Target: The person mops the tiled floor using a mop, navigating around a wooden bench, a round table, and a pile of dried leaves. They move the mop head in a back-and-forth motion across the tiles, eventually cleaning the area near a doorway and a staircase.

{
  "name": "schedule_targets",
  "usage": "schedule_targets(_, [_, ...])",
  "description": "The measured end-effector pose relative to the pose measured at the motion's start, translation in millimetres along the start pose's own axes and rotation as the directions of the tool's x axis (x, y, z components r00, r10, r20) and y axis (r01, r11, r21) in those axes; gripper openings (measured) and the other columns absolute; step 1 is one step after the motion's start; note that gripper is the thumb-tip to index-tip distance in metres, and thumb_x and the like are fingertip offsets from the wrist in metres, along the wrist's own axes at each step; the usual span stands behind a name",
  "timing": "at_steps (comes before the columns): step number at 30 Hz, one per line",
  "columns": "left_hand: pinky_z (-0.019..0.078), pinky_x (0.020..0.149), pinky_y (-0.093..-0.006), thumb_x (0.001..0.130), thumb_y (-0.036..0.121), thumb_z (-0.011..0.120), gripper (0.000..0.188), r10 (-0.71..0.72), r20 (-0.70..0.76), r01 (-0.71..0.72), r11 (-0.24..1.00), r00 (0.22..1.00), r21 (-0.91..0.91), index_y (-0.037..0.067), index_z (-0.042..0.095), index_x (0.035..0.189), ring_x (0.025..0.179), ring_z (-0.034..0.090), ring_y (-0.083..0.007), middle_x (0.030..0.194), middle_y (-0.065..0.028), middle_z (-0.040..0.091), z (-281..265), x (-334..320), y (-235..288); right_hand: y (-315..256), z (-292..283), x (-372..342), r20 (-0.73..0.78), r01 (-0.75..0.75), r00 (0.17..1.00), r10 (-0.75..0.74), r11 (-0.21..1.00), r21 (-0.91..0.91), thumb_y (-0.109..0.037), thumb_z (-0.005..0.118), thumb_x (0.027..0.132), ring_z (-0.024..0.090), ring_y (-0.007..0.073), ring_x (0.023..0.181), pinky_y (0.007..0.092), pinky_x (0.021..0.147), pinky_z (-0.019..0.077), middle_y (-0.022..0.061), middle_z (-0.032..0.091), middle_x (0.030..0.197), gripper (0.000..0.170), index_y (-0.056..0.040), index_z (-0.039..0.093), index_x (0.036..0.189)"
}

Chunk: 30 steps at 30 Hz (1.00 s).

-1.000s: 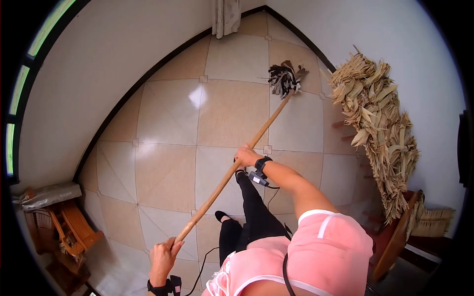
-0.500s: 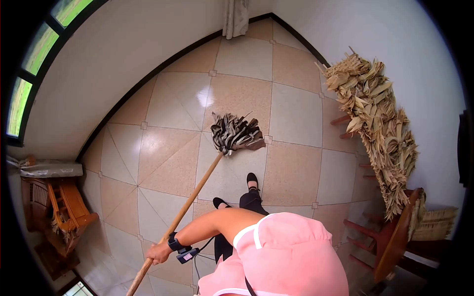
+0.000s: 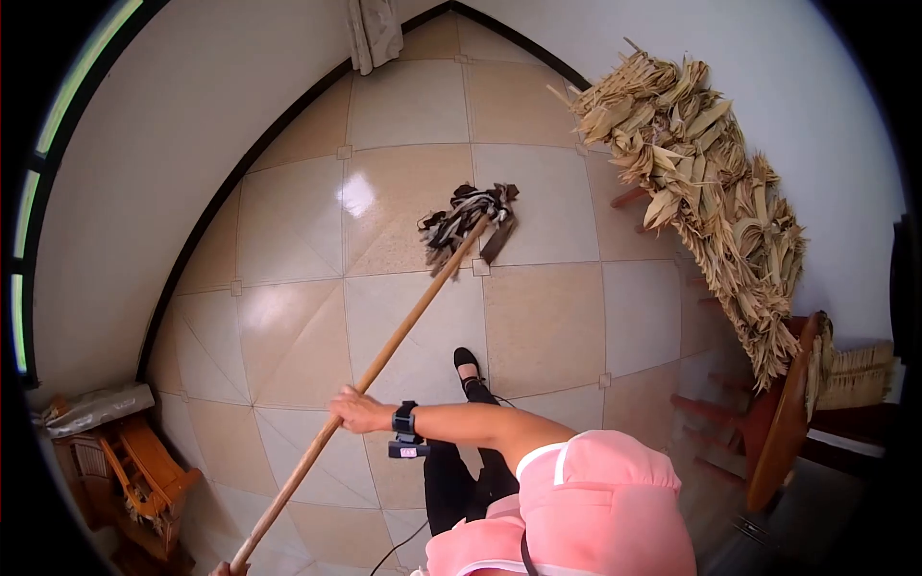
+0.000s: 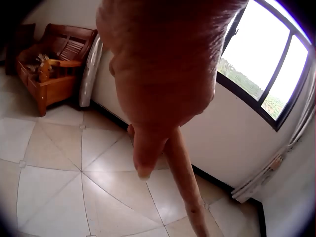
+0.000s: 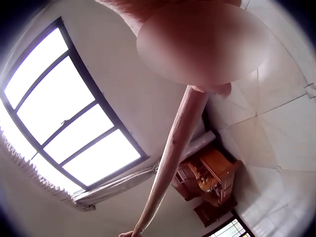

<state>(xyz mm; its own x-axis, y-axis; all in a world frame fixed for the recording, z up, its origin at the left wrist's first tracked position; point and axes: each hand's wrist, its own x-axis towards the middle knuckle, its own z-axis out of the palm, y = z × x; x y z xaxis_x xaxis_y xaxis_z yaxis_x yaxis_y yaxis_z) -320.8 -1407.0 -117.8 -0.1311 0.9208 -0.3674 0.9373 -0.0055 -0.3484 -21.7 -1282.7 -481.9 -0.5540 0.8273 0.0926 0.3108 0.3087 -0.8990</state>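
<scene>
A mop with dark and grey cloth strips [image 3: 459,223] lies on the tiled floor, ahead of the feet in the head view. Its long wooden handle [image 3: 408,326] slants down to the lower left. Partway along it, my right hand [image 3: 361,411] grips the pole. Only a little of my left hand [image 3: 229,569] shows at the bottom edge, around the handle's top end. In the left wrist view that hand [image 4: 158,79] is wrapped about the pole [image 4: 185,182], thumb pointing down. The right wrist view has my right hand [image 5: 202,44] partly blurred above the handle [image 5: 170,143].
A long heap of dry husks [image 3: 696,182] lies on red-legged stools along the right wall. Behind it stands a round wooden tabletop [image 3: 788,432]. A wooden bench [image 3: 144,470] is at the lower left, and a curtain [image 3: 375,34] hangs near the far corner.
The mop head swept from the far right toward the feet, then moved forward again and a little right. Both hands shifted with the handle, the left dropping to the view's bottom edge.
</scene>
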Motion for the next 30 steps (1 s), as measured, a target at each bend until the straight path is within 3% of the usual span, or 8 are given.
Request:
schedule_targets(3, [0.0372, 0.043, -0.0405, 0.069, 0.036, 0.067, 0.033, 0.138, -0.026, -0.14, 0.977, 0.99, -0.162, 0.005, 0.055, 0.064, 0.046, 0.049, -0.0337, 0.05, -0.0147, 0.05, 33, 87, 96, 87, -103, -22, -0.166, -0.215, 0.968, 0.189, 0.964, -0.157, -0.004, 0.054, 0.064, 0.044, 0.0292, 0.081, 0.0385, 0.068, 0.0408, 0.0086, 0.049, 0.079, 0.01, -0.008, 0.048, 0.07])
schedule_targets(6, [0.0385, 0.044, -0.0398, 0.062, 0.031, 0.072, 0.036, 0.229, -0.082, -0.243, 0.902, 0.97, -0.356, 0.003, 0.05, 0.057, 0.047, 0.05, -0.0347, 0.049, -0.0163, 0.049, 41, 168, 230, 175, -207, -53, -0.293, -0.465, 0.879, 0.376, 0.812, -0.353, -0.001, 0.05, 0.067, 0.044, 0.0288, 0.099, 0.0441, 0.073, 0.0416, 0.0096, 0.051, 0.09, 0.011, -0.0062, 0.05, 0.077])
schedule_targets(10, [0.0408, 0.046, -0.0408, 0.074, 0.029, 0.063, 0.031, 0.483, -0.088, -0.451, 0.718, 0.871, -0.53, 0.003, 0.049, 0.067, 0.053, 0.053, -0.0353, 0.056, -0.0167, 0.054, 33, 248, 403, 245, -334, -100, -0.417, -0.716, 0.698, 0.582, 0.583, -0.384, -0.002, 0.047, 0.076, 0.03, 0.0277, 0.12, 0.0565, 0.091, 0.0262, 0.0098, 0.046, 0.112, 0.017, -0.0083, 0.049, 0.092])
schedule_targets(13, [0.0414, 0.047, -0.0424, 0.078, 0.029, 0.059, 0.03, 0.569, -0.164, -0.537, 0.585, 0.806, -0.608, 0.002, 0.048, 0.07, 0.054, 0.054, -0.0366, 0.056, -0.0177, 0.054, 34, 276, 503, 277, -387, -130, -0.435, -0.784, 0.62, 0.653, 0.501, -0.366, -0.004, 0.046, 0.079, 0.019, 0.0268, 0.126, 0.0565, 0.096, 0.0211, 0.007, 0.037, 0.124, 0.021, -0.0112, 0.047, 0.099])
schedule_targets(16, [0.0417, 0.047, -0.0439, 0.079, 0.029, 0.057, 0.03, 0.618, -0.127, -0.537, 0.541, 0.776, -0.647, 0.002, 0.047, 0.072, 0.053, 0.054, -0.0382, 0.055, -0.0196, 0.053, 45, 270, 552, 296, -405, -159, -0.459, -0.833, 0.552, 0.696, 0.436, -0.34, -0.004, 0.045, 0.079, 0.015, 0.026, 0.128, 0.0559, 0.097, 0.0208, 0.0041, 0.034, 0.126, 0.023, -0.0118, 0.045, 0.1])
schedule_targets(21, [0.0402, 0.043, -0.0429, 0.079, 0.027, 0.058, 0.03, 0.634, 0.02, -0.461, 0.582, 0.773, -0.67, 0.003, 0.044, 0.07, 0.051, 0.053, -0.0379, 0.053, -0.0201, 0.051, 94, 224, 509, 307, -368, -190, -0.328, -0.783, 0.616, 0.716, 0.51, -0.357, 0.002, 0.048, 0.074, 0.013, 0.0264, 0.128, 0.0493, 0.098, 0.0251, 0.0037, 0.035, 0.124, 0.028, -0.0126, 0.046, 0.098])
schedule_targets(24, [0.0391, 0.042, -0.0425, 0.079, 0.028, 0.059, 0.031, 0.605, 0.117, -0.418, 0.664, 0.787, -0.62, 0.003, 0.042, 0.07, 0.049, 0.051, -0.0378, 0.052, -0.019, 0.05, 124, 177, 427, 301, -312, -204, -0.23, -0.695, 0.712, 0.664, 0.619, -0.365, 0.005, 0.052, 0.07, 0.013, 0.0274, 0.128, 0.0431, 0.098, 0.028, 0.0038, 0.037, 0.121, 0.03, -0.012, 0.048, 0.094])
schedule_targets(30, [0.0374, 0.043, -0.0428, 0.075, 0.028, 0.063, 0.034, 0.418, 0.283, -0.215, 0.811, 0.863, -0.544, 0.0, 0.045, 0.067, 0.049, 0.051, -0.0371, 0.051, -0.0189, 0.049, 186, 56, 234, 213, -135, -198, 0.012, -0.506, 0.847, 0.532, 0.812, -0.292, 0.001, 0.056, 0.069, 0.013, 0.0366, 0.125, 0.0446, 0.098, 0.026, 0.0074, 0.037, 0.12, 0.029, -0.009, 0.049, 0.096])
